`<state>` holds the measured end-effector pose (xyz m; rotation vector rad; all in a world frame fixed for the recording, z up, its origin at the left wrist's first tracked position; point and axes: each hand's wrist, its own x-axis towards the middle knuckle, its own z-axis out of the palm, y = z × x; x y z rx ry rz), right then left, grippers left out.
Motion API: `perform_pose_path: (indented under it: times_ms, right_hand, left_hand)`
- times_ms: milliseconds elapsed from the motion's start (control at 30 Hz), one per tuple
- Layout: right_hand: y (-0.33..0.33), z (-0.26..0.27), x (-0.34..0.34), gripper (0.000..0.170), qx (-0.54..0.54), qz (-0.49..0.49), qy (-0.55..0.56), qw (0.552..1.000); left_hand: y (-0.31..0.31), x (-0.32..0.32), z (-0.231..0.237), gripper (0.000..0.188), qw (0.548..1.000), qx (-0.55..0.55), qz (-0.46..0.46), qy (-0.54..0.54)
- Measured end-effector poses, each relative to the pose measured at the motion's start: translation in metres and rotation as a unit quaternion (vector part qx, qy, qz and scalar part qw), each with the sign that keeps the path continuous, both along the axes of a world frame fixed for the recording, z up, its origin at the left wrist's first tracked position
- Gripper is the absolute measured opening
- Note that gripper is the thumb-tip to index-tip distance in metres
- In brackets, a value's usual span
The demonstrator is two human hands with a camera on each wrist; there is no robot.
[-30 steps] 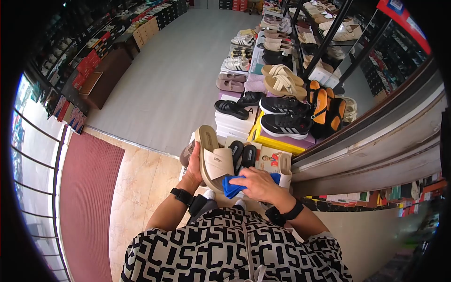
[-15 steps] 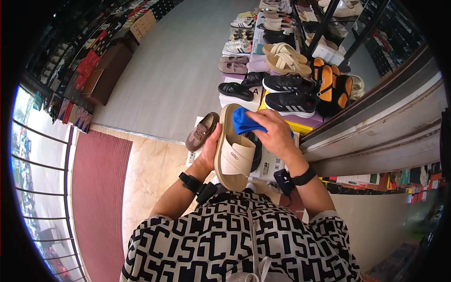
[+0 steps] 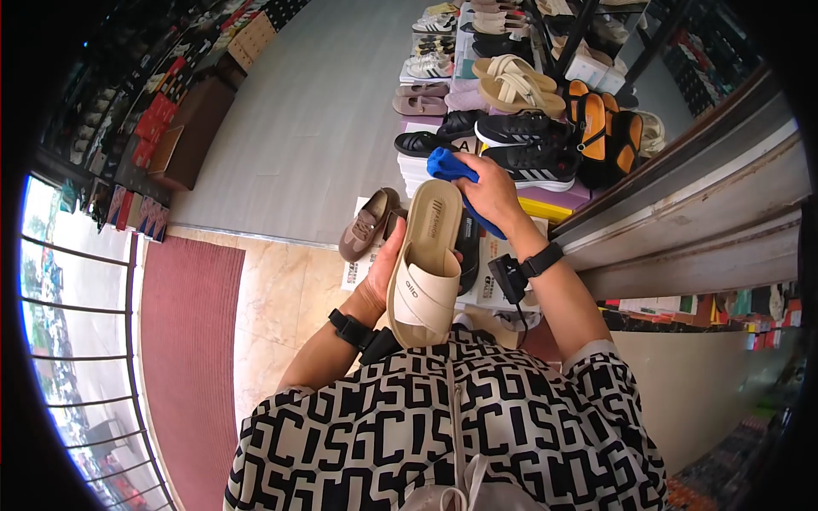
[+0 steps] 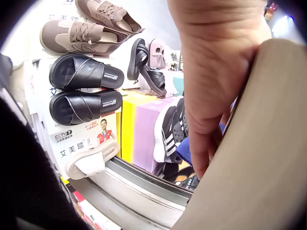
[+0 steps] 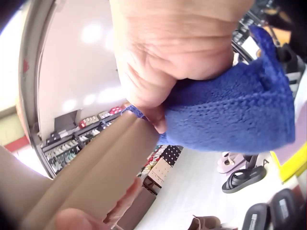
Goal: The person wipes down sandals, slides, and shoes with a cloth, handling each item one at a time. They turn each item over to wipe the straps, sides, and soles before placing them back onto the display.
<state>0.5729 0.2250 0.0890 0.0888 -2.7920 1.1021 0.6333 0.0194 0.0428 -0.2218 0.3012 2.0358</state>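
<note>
My left hand [image 3: 381, 271] grips a beige slide sandal [image 3: 433, 223] by its left side, thumb along the edge, with the insole facing up toward me. The sandal has a wide cream strap [image 3: 423, 294] and printed lettering near its heel end. In my right hand [image 3: 492, 194] is a blue cloth [image 3: 449, 165], bunched between fingers and thumb at the sandal's heel end. The right wrist view shows the cloth [image 5: 230, 122] folded over the fingers, with a fingertip right at the sandal's edge [image 5: 136, 129]. Most fingers of my right hand are hidden under the cloth.
Below, black slides [image 4: 86, 72], a matching beige slide [image 4: 93, 163] and brown lace-up shoes [image 3: 368, 225] sit on boxes. Black sneakers [image 3: 532, 162] and crossed-strap sandals [image 3: 520, 89] stand further ahead. A metal door track [image 3: 673, 221] runs along the right.
My right hand has carried the cloth from the sandal's lower end up across the insole to the heel end's far edge. The sandal has shifted right in the head view, still in my left hand.
</note>
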Motion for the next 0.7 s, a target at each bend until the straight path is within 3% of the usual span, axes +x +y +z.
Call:
perform_pose_path:
  times_ms: [33,67,133,300,400,467,533,567,600,700]
  right_hand:
    - [0.002,-0.004,-0.005,0.045,-0.124,0.010,-0.046,0.991]
    - [0.003,-0.008,-0.006,0.045,-0.125,0.009,-0.046,0.991]
    - [-0.001,-0.013,-0.006,0.046,-0.375,0.026,-0.011,0.927]
    - [-0.013,-0.017,0.000,0.043,-0.320,0.019,0.102,0.942]
    - [-0.013,-0.023,0.009,0.041,-0.289,0.009,0.111,0.951]
    - [-0.014,-0.016,0.023,0.040,-0.289,0.003,0.094,0.953]
    - [-0.014,-0.014,0.035,0.041,-0.352,0.049,-0.027,0.934]
    - [-0.018,-0.007,0.042,0.040,-0.405,0.054,-0.138,0.902]
    - [-0.017,-0.022,0.044,0.041,-0.235,0.073,0.016,0.969]
    - [-0.012,-0.022,0.054,0.046,-0.207,0.083,0.008,0.975]
  left_hand:
    - [0.000,0.000,0.010,0.085,1.000,0.021,-0.001,0.017]
    - [0.001,-0.002,0.016,0.084,0.999,0.043,-0.001,0.033]
    - [0.001,-0.007,0.018,0.086,0.999,0.040,0.000,0.022]
    - [0.003,-0.013,0.024,0.084,0.997,0.050,0.045,0.036]
    - [0.002,-0.017,0.019,0.084,0.997,0.036,0.035,0.054]
    - [0.005,-0.018,0.018,0.082,0.997,0.030,0.071,0.006]
    - [0.007,-0.021,0.016,0.080,0.995,0.002,0.102,0.005]
    - [0.007,-0.023,0.014,0.078,0.990,-0.026,0.135,0.005]
    - [0.005,-0.028,0.010,0.078,0.991,-0.026,0.133,0.004]
    - [-0.002,-0.043,-0.011,0.068,0.991,-0.019,0.120,0.051]
